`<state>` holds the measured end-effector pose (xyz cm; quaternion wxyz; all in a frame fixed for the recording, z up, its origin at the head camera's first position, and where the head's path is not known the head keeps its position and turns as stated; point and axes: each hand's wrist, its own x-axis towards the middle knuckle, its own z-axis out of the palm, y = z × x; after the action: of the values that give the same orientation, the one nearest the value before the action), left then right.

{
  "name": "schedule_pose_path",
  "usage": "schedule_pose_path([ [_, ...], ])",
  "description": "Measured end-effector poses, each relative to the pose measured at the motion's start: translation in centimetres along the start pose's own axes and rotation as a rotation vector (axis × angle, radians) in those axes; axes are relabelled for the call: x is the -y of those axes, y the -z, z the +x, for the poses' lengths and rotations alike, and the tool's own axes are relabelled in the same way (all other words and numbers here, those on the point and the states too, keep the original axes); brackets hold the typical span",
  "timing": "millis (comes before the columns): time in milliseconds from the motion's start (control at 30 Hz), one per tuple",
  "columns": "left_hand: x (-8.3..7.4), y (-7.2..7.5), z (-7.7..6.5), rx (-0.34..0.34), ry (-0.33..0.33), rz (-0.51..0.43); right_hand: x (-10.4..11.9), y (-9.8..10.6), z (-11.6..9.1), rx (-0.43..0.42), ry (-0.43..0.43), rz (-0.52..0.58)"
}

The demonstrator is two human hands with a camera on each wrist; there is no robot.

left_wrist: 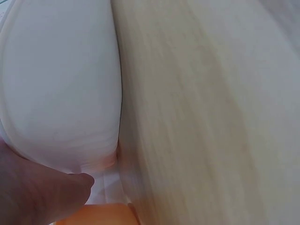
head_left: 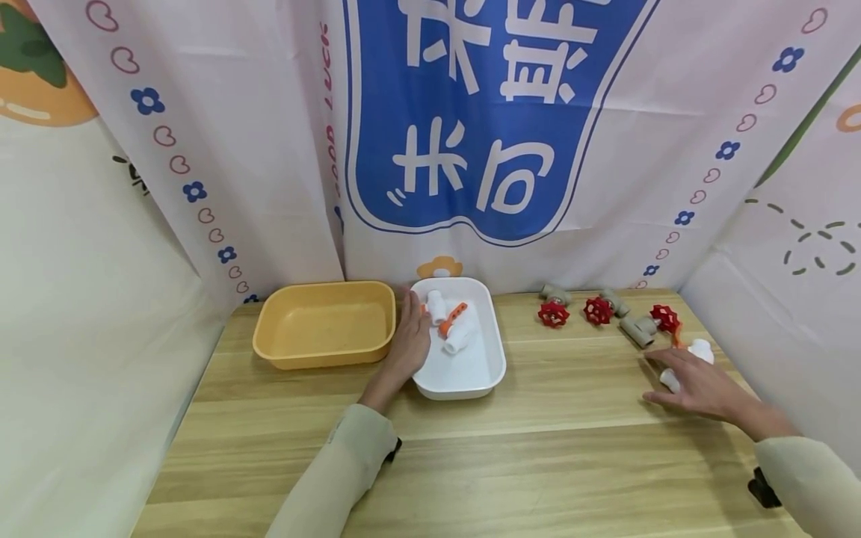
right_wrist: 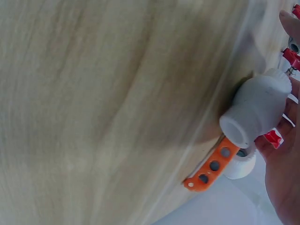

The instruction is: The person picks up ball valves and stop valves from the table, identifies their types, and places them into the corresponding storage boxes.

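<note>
My left hand (head_left: 410, 340) rests at the left wall of the white tray (head_left: 496, 351), its fingers extended along the rim. White plastic valves (head_left: 459, 336) with orange handles lie inside that tray. In the left wrist view, a digit (left_wrist: 70, 190) lies along the outside of the tray wall (left_wrist: 61, 89). At the table's right side, my right hand (head_left: 699, 385) reaches over a white valve (right_wrist: 262, 105) with thumb and fingers spread apart. An orange handle (right_wrist: 213, 166) with holes sticks out beside it, and the fingers partly cover the valve from behind.
A yellow tray (head_left: 323, 362) stands left of the white one. Three grey valves with red handwheels, one of them a red handwheel (head_left: 598, 311), lie along the back right of the wooden table (head_left: 538, 448). Printed cloth (head_left: 282, 209) hangs behind and at both sides.
</note>
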<state>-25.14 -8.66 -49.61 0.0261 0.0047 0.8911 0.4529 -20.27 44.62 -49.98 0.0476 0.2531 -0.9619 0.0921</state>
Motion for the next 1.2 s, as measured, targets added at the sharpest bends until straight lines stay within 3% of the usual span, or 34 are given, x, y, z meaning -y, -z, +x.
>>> schedule_pose_path([
  [400,0.1,0.0,0.1,0.000,0.003,0.008,-0.3,-0.5,-0.6,-0.009,-0.003,-0.007],
  [733,0.0,0.0,0.0,0.002,-0.003,0.006,-1.0,-2.1,-1.2,-0.160,0.072,0.000],
  [1000,0.1,0.0,0.0,0.013,-0.006,0.012,-1.5,-3.1,-1.4,-0.223,0.025,0.048],
  [1200,0.0,-0.1,0.1,0.010,0.008,0.006,-1.8,-3.7,-1.3,-0.281,0.045,0.072],
])
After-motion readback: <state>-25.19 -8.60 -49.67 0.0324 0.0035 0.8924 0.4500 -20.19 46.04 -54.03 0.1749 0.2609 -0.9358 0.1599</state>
